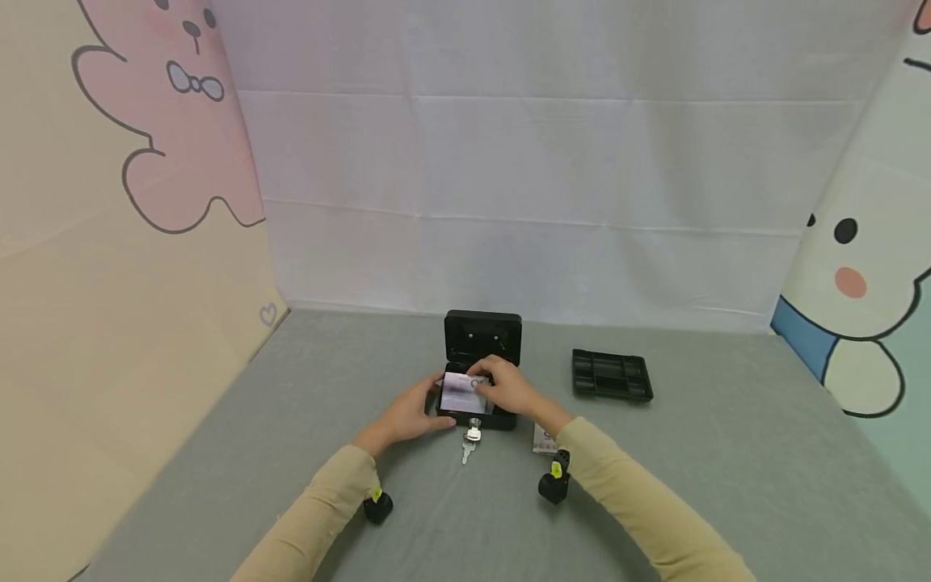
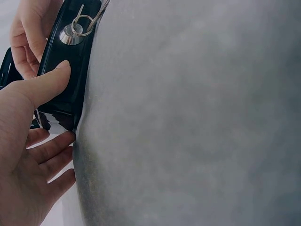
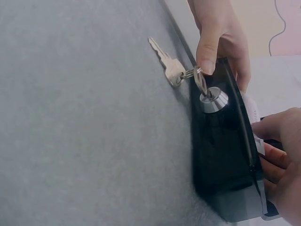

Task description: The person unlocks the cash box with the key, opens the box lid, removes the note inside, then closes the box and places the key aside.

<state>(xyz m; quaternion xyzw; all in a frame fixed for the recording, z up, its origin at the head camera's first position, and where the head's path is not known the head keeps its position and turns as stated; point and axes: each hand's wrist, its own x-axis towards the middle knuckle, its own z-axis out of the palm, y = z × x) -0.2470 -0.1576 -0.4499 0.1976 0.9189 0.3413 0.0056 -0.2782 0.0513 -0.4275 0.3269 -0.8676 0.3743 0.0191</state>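
Observation:
A black cash box stands on the grey cloth with its lid raised. My left hand holds the box's left front corner, its thumb against the front face and fingers along the side. Inside lies a pale purple printed paper, spanning much of the opening. My right hand reaches in from the right and pinches the paper near its right part. A key sits in the silver lock, and a second key hangs from its ring.
A black compartment tray lies to the right of the box. Below my right wrist, a small printed paper is partly covered by the sleeve. A white curtain hangs behind the table.

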